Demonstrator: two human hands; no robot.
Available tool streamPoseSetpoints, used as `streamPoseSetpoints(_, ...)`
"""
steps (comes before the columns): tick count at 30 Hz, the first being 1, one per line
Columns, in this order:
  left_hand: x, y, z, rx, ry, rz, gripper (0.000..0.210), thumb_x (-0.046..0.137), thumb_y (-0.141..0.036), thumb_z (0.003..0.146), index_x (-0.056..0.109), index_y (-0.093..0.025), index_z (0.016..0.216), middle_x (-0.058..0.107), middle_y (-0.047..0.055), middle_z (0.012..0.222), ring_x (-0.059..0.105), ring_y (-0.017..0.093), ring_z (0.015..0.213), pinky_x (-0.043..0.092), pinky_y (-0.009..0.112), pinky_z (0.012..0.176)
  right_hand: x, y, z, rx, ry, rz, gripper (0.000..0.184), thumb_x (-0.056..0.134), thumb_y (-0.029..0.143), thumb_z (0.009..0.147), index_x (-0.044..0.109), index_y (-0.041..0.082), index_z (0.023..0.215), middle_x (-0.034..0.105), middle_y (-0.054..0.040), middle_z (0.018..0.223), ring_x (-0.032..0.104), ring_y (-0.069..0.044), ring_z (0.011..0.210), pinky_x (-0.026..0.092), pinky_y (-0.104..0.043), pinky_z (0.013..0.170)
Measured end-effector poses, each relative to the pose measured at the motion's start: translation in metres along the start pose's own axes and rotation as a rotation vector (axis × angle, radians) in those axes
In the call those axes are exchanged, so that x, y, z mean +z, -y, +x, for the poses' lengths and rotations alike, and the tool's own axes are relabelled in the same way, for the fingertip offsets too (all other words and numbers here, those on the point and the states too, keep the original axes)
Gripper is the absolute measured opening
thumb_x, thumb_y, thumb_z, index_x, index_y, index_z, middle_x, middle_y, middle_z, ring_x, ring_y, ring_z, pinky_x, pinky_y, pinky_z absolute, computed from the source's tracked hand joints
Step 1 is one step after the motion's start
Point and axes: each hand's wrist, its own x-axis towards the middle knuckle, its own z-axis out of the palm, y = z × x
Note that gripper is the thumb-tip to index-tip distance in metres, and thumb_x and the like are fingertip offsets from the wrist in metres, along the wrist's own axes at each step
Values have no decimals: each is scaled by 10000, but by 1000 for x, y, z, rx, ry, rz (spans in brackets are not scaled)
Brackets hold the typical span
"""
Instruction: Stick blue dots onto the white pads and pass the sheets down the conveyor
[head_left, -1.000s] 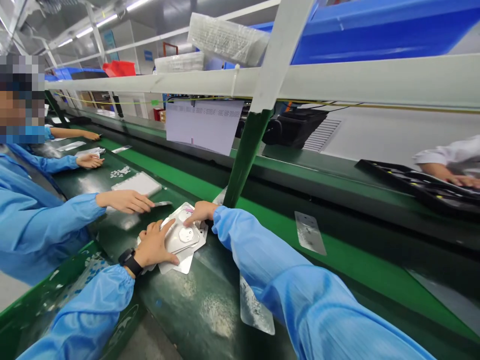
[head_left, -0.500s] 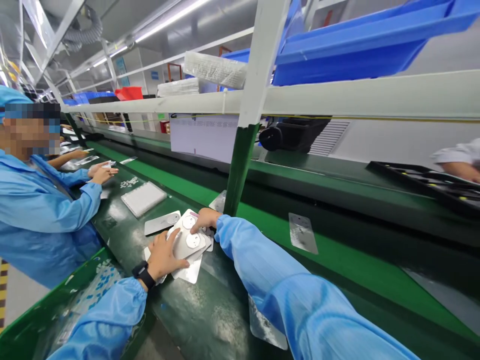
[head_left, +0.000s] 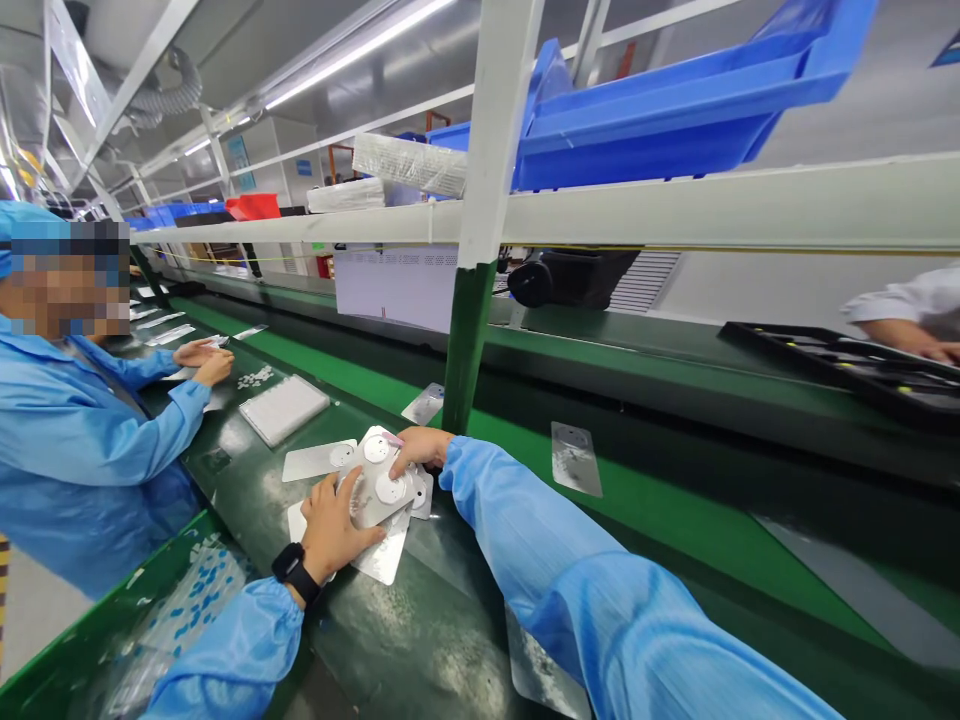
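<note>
Where the dark green table runs off down the room, we see its surface scuffed and glossy. Above it sits a smooth blue plastic bin, contents hidden from us. Lower left, a green bin carries clear plastic film spotted with blue; far right, a shallow black tray holds small pieces, too unclear to name. Left hand: thumb and fingers spread wide about one edge of the top plate. Right hand: fingers bent, touching that plate; we cannot tell whether they pinch. Thin and round-cornered, it lies askew over other metallic plates on the table. On its face, two white discs.
</note>
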Motion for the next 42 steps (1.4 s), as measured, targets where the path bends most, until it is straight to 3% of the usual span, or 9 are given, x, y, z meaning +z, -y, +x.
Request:
streamPoseSetpoints(5,1,-9,-1,6,-26,-8,897,773,-440,589,409,-263,1390,390,150,1402,338,361,1293,266,501,1039,6,-13,-9,-79,-43,93,240,799,85,465,697,162,667,721,-6,739,669,-193,729,498,-226,582)
streamPoseSetpoints(8,-4,-7,-4,45,-110,-23,911,818,-427,536,447,-272,1354,393,138,1418,313,382,1308,253,528,1048,7,-19,-16,-108,-68,122,230,774,78,497,696,150,700,724,-12,758,672,-191,731,510,-226,589)
streamPoseSetpoints(13,-16,28,-21,-105,-254,-192,882,775,-448,588,406,-220,1356,393,159,1425,323,385,1328,269,551,1076,8,-29,-29,-165,-123,132,223,767,80,511,685,145,707,719,-7,743,669,-190,712,506,-228,594)
streamPoseSetpoints(18,-13,53,-35,-178,-66,-653,1092,808,-355,573,173,-209,1449,445,185,1385,490,325,1249,402,484,1035,11,-37,-48,-271,-186,102,258,769,121,547,684,147,789,708,6,781,655,-187,756,487,-233,655)
streamPoseSetpoints(23,-5,41,-35,-105,-40,-902,1169,797,-232,586,30,-268,1467,525,142,1307,552,252,1191,410,439,1042,19,-44,-73,-353,-298,7,364,786,179,559,672,148,903,688,-4,882,616,-207,851,448,-263,740)
streamPoseSetpoints(26,-3,31,-33,-90,-40,-900,1136,779,-233,602,41,-261,1466,513,146,1305,565,254,1162,446,431,999,25,-50,-85,-365,-353,-27,404,785,216,569,664,153,950,684,-7,909,607,-210,849,439,-276,746)
streamPoseSetpoints(33,0,13,-31,-65,-195,-708,1043,777,-327,551,216,-196,1420,541,109,1190,548,298,1144,415,483,1016,28,-59,-96,-415,-424,-29,377,772,172,566,662,152,926,692,-5,888,623,-208,832,444,-259,704)
streamPoseSetpoints(38,-5,6,-25,42,-330,-828,1088,807,-363,503,204,-243,1400,525,105,1200,551,292,1133,448,483,977,24,-61,-115,-478,-512,-2,332,758,170,582,647,160,895,679,9,840,611,-188,773,446,-259,686)
streamPoseSetpoints(42,-4,0,-29,190,-321,-970,1088,816,-361,514,171,-312,1388,509,91,1222,597,253,1050,528,416,860,29,-76,-139,-606,-604,6,268,729,147,610,643,178,863,662,25,797,605,-175,751,444,-256,694)
